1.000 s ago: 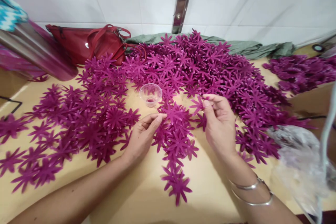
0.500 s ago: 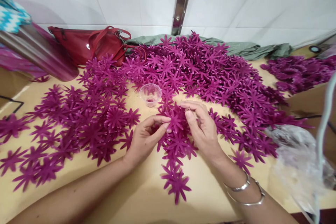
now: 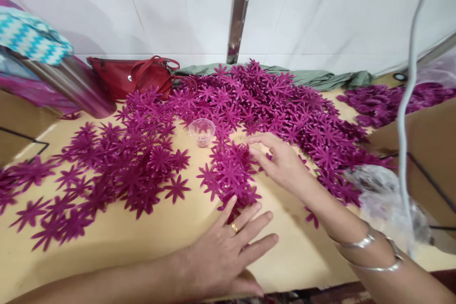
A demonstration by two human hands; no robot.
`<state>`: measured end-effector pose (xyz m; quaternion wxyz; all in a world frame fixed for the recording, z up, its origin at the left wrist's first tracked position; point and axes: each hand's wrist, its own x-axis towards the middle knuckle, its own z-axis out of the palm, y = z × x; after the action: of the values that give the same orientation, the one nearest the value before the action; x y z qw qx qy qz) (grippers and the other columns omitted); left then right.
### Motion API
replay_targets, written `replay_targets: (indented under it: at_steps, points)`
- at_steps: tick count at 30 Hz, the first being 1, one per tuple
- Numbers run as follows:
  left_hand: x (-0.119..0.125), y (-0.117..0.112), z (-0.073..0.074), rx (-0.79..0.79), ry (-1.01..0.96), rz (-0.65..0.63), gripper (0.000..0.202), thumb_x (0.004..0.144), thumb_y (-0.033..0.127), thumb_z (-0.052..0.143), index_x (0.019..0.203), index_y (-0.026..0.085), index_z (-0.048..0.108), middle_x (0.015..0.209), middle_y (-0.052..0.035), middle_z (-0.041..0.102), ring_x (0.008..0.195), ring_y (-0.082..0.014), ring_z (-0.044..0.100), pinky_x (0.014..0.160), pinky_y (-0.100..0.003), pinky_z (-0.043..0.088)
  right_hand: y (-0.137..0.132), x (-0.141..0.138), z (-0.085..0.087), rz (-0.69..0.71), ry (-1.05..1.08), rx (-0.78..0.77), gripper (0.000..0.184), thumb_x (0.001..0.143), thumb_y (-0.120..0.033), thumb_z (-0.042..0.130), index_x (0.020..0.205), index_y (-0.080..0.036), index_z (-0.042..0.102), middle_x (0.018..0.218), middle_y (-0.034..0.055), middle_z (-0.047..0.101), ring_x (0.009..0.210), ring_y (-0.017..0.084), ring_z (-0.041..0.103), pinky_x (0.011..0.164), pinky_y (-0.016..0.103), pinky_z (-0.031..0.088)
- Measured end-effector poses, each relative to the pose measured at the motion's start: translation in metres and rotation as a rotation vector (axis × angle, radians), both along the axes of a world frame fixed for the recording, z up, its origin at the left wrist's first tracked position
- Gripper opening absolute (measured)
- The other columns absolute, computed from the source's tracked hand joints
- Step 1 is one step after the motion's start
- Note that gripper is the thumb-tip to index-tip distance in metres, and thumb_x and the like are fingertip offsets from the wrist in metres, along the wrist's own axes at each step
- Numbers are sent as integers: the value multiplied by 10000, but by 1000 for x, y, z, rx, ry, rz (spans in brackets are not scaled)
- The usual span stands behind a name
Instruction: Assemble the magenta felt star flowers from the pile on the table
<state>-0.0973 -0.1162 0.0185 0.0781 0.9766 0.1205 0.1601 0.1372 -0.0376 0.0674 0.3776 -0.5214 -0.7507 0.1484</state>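
Observation:
My left hand (image 3: 237, 242) is spread palm down near the front of the table, its fingers fanned at the near end of a small heap of magenta fabric flowers (image 3: 231, 175). A few petals show between and beyond the fingers; what lies under the palm is hidden. On the heap's right side, my right hand (image 3: 278, 159) has its fingers stretched out and its thumb apart from them, with nothing visible in its grasp. Just behind the heap stands a small clear plastic cup (image 3: 202, 133) with a little in the bottom.
A big flower pile (image 3: 281, 109) spreads across the back, with another heap (image 3: 124, 166) to the left. Behind them lie a red handbag (image 3: 117, 76) and green cloth (image 3: 313, 78). A clear plastic bag (image 3: 388, 204), a white cable (image 3: 404, 118) and a cardboard box (image 3: 427, 152) are at the right.
My left hand has moved from a pinch beside the middle heap down to the front and spread out. My right hand has shifted slightly upward, its fingers straighter. The view has tilted upward.

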Motion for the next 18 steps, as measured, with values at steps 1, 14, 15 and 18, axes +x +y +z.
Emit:
replay_targets:
  at_steps: [1, 14, 15, 18]
  points:
    - [1, 2, -6, 23, 18, 9, 787, 999, 693, 466, 1612, 204, 405, 1690, -132, 410, 1597, -368, 277, 1290, -631, 232, 5, -4, -9, 35, -21, -5, 260, 1028, -285, 568, 1231, -235, 722, 1300, 111, 747, 1240, 272, 681, 1114, 509, 512]
    - [-85, 40, -16, 152, 15, 440, 392, 1027, 259, 578, 1416, 222, 611, 1515, -133, 610, 1498, -300, 493, 1295, -547, 317, -43, -96, -55, 71, -184, -257, 593, 1095, -534, 350, 1506, -189, 601, 1664, 178, 454, 1609, 404, 270, 1266, 679, 311]
    - [-95, 41, -18, 166, -13, 457, 333, 1020, 233, 577, 1344, 213, 652, 1447, -132, 657, 1462, -296, 534, 1282, -535, 347, -47, -109, -57, 74, -184, -239, 594, 1088, -535, 379, 1522, -185, 582, 1656, 191, 459, 1605, 417, 273, 1259, 693, 312]
    - [-120, 51, -16, 224, -50, 525, 256, 1001, 194, 564, 1231, 185, 677, 1320, -147, 709, 1373, -297, 617, 1265, -545, 379, -53, -144, -64, 105, -152, -162, 611, 1062, -540, 459, 1543, -173, 545, 1623, 220, 489, 1570, 442, 333, 1223, 720, 357]
